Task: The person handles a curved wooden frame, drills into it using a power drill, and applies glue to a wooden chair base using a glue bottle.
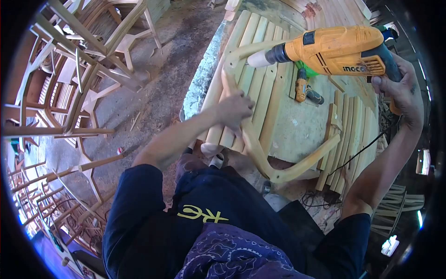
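Note:
My right hand (402,88) is wrapped around the handle of a yellow and black power drill (337,49), held level at the upper right. A pale, rounded attachment (260,58) in the drill's chuck points left and is close to the upper bend of an angled wooden frame (255,151). Whether the two touch, I cannot tell. My left hand (236,110) grips the middle of this frame, fingers curled over it. The frame has bends with small dark holes and rests partly across a row of wooden slats (242,35).
A smaller yellow drill (301,88) lies on the work table (297,128). More slats (353,125) are stacked at the right, with a black cable (369,143) running over them. Wooden chair frames (69,93) crowd the left, on a dusty floor (160,76).

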{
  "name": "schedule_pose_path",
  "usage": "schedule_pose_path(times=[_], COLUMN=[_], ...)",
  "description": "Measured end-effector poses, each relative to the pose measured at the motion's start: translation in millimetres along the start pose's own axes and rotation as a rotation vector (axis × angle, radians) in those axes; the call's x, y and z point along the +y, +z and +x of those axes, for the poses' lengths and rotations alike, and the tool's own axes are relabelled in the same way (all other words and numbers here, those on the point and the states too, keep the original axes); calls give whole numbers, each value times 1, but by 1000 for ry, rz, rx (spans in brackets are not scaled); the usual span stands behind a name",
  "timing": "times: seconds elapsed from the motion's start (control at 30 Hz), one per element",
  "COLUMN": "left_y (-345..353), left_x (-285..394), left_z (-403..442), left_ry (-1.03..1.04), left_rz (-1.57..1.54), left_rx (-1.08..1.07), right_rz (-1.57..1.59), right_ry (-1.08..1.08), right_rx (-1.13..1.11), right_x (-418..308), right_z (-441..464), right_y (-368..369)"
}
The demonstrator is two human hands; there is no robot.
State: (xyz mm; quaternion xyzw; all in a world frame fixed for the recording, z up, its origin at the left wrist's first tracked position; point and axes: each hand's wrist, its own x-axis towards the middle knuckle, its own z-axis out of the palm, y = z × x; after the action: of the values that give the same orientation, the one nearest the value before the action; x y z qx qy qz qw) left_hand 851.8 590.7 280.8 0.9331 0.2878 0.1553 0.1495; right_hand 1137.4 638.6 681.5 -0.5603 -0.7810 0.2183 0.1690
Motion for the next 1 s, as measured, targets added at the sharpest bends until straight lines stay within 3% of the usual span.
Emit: schedule_pose_path(times=[0.23,0.33,0.47,0.67,1.0], left_y=[7,12,9,53,33], left_x=[28,27,29,42,44], left_z=[13,11,14,25,23], left_ry=[28,25,34,54,34], left_rz=[-74,-86,-59,16,-94], left_rx=[-46,-56,-82,101,35], right_rz=[-68,-71,-102,-84,-106], right_ry=[169,154,164,219,185], right_rx=[-54,-171,-77,-184,-220], right_x=[-31,-22,-23,-32,-19], right_z=[25,39,41,54,55], right_y=[30,31,45,53,56])
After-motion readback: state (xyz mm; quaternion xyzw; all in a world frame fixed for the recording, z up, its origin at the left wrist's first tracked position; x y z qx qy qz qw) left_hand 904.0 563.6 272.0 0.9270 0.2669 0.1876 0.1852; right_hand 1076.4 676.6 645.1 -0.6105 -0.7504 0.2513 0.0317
